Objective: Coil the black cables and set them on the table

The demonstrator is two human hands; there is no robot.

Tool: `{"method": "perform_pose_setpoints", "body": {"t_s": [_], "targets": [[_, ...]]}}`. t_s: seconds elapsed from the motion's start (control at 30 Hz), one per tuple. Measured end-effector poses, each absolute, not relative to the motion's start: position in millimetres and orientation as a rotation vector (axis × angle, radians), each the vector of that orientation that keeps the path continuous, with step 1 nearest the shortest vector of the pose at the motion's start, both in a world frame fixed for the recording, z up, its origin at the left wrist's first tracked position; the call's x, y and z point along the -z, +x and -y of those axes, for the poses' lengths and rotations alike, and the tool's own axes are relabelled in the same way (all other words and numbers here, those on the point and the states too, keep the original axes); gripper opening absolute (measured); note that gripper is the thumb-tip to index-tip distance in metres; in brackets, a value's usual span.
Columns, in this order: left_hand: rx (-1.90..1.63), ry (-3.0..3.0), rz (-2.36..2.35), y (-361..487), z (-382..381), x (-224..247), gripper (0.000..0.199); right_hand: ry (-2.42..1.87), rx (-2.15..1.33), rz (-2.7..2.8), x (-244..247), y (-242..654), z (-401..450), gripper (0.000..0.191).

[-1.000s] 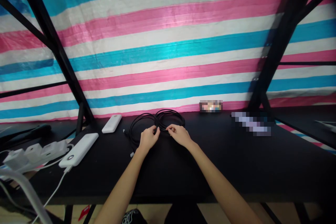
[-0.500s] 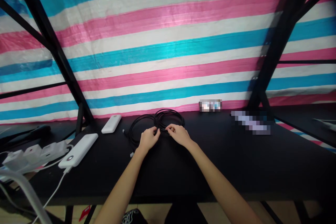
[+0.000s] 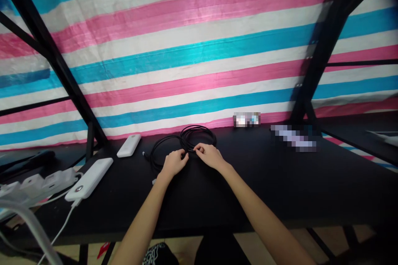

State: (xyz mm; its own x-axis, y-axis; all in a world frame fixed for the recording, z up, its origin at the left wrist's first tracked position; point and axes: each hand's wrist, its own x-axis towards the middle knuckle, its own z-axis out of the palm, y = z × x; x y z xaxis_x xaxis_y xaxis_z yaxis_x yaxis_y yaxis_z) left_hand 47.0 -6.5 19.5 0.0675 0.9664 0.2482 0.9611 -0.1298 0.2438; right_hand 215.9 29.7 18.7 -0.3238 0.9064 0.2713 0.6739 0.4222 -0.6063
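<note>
A long black cable lies in two side-by-side groups of loops near the middle of the black table. My left hand rests at the front of the left loops, with thumb and fingers pinched together on the cable. Close beside it, my right hand pinches the cable at the front of the right loops. Only a small gap separates the two sets of fingertips, and the exact strands in them are partly hidden. One pale cable plug sticks out at the left, and another lies by my left wrist.
Left of the cable are a white power bank and a larger one with a white cord plugged in. A power strip with white chargers is further left. Two blurred-out items sit at the back right. Black metal posts flank the table.
The view has shifted slightly, so most things sit a little further left and higher. Both hands keep their pinch on the cable; the fingers have barely moved.
</note>
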Motion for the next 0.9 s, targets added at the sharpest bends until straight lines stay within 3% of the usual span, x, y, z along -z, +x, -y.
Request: {"method": "perform_pose_setpoints", "body": {"t_s": [0.33, 0.9], "targets": [[-0.723, 2.179, -2.171, 49.9, 8.4, -22.8, 0.028, -1.332, -0.501, 2.102, -21.8, 215.7, -25.8, 0.017], [-0.680, 2.202, -2.124, 48.4, 5.0, -17.6, 0.030, -1.330, -0.498, 2.102, -20.9, 215.2, -26.5, 0.017]]}}
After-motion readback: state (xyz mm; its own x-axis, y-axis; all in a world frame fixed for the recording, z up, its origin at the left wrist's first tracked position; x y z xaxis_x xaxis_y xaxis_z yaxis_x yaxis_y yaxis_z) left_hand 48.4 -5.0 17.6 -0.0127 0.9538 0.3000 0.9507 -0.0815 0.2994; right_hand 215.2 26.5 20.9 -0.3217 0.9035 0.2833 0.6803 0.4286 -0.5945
